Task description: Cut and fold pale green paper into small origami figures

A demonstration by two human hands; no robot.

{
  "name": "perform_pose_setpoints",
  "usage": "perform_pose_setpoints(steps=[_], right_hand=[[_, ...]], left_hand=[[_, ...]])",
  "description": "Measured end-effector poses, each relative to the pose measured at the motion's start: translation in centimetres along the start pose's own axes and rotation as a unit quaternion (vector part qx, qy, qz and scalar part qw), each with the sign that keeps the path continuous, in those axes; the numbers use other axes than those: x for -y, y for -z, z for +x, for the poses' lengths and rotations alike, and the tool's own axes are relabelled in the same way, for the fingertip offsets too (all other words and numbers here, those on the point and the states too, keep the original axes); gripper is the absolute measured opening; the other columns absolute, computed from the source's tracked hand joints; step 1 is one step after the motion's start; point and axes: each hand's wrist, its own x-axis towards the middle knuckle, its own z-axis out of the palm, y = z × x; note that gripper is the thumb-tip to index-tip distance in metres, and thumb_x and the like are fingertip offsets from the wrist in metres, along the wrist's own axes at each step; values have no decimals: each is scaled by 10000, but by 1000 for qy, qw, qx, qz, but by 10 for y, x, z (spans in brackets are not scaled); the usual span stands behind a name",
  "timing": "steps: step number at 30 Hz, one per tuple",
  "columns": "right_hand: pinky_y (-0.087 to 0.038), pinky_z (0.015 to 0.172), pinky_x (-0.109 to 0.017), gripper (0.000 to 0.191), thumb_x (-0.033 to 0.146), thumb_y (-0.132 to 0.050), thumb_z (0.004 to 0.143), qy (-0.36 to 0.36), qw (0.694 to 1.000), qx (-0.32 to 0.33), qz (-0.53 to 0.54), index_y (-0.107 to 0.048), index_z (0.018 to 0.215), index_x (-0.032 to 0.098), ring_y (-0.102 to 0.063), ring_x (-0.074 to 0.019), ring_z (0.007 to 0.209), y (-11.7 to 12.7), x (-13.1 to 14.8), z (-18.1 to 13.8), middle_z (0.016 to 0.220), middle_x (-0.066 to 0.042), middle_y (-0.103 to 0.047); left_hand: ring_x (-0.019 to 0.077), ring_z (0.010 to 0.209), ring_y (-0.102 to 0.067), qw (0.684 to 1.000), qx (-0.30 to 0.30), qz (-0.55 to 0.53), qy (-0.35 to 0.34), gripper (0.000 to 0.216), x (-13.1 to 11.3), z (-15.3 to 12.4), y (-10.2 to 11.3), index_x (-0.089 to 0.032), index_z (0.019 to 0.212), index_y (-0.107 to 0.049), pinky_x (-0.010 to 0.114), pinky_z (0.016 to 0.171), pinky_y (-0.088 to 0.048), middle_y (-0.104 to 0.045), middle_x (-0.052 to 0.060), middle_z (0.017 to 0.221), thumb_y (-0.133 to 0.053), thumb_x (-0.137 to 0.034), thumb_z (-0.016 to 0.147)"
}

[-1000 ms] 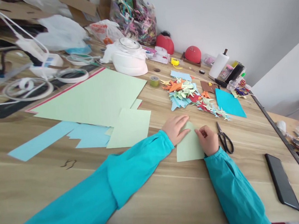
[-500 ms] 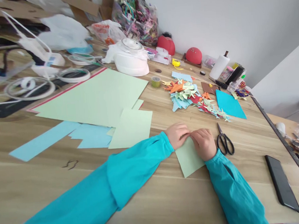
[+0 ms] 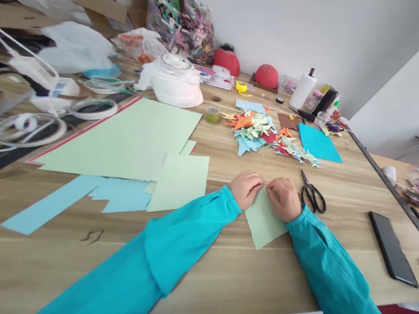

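A small pale green sheet of paper [image 3: 263,225] lies on the table between my hands, its near corner pointing toward me. At its far left edge, my left hand [image 3: 246,190] is closed, the fingertips pressed on the paper. My right hand [image 3: 284,199] has its fingers curled over the far right side of the same sheet, and a small gap separates the two hands. Both hands cover much of the paper's far edge. Just right of my right hand rest black-handled scissors [image 3: 311,195].
Folded paper pieces [image 3: 257,127] in several colours lie piled beyond my hands, beside a turquoise sheet [image 3: 319,142]. Left are a large green sheet [image 3: 122,139], a smaller green sheet [image 3: 182,180] and blue paper strips [image 3: 48,206]. A black phone [image 3: 393,249] lies at right.
My hands have moved slightly apart along the paper's far edge; before, their fingertips met there. The whole view has shifted a little.
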Motion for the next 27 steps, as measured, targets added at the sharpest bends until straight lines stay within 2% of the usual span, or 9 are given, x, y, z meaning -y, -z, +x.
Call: perform_pose_setpoints(steps=[6, 10, 13, 16, 21, 24, 27], right_hand=[[-406, 678, -307, 132, 194, -487, 770, -93, 991, -31, 96, -560, 660, 193, -560, -170, 666, 3, -19, -2, 655, -16, -613], [-441, 640, -287, 133, 201, -503, 752, -186, 963, -89, 173, -577, 641, 191, -575, -165, 655, 6, -30, -3, 640, -9, -611], [-464, 670, -292, 133, 258, -514, 783, -216, 946, -121, 210, -610, 727, 185, -595, -172, 715, 4, -30, -3, 716, -27, -645], [-473, 696, -298, 181, 321, -536, 799, -193, 954, -81, 213, -628, 872, 183, -608, -175, 754, 1, -22, -2, 804, -45, -672], [-452, 618, -272, 189, 300, -504, 830, -140, 974, 15, 180, -624, 741, 184, -593, -161, 664, -2, -10, 0, 700, -38, -652], [-431, 629, -276, 182, 273, -493, 842, -87, 985, 29, 147, -614, 740, 182, -576, -157, 666, -1, -7, 0, 689, -36, -631], [-414, 644, -282, 169, 260, -484, 854, -39, 991, 40, 120, -609, 766, 189, -564, -154, 673, -1, -4, 0, 695, -30, -618]], left_hand=[[136, 643, -509, 993, -59, -55, 86, 192, 5, 1, 3, -167, 699, -535, 244, 609, -404, -563, 28, 669, -424, -253, 829], [125, 633, -507, 983, -88, -70, 143, 177, 3, 4, 11, -156, 709, -548, 229, 583, -400, -571, 28, 684, -437, -243, 816], [120, 630, -514, 981, -84, -88, 151, 166, 1, 6, 14, -153, 706, -559, 221, 580, -403, -580, 25, 679, -455, -242, 801], [116, 617, -525, 984, -64, -103, 133, 169, 1, 4, 11, -152, 683, -571, 218, 574, -401, -589, 22, 656, -475, -248, 784], [102, 524, -501, 990, -23, -107, 88, 169, 5, -1, 3, -160, 597, -586, 218, 507, -361, -597, 11, 579, -513, -238, 728], [99, 513, -493, 995, 25, -83, 47, 190, 5, -2, 2, -165, 607, -606, 244, 576, -363, -595, 1, 555, -503, -241, 746], [98, 512, -493, 994, 65, -78, 45, 210, 4, -2, 4, -168, 625, -615, 256, 605, -354, -595, -3, 559, -486, -253, 767]])
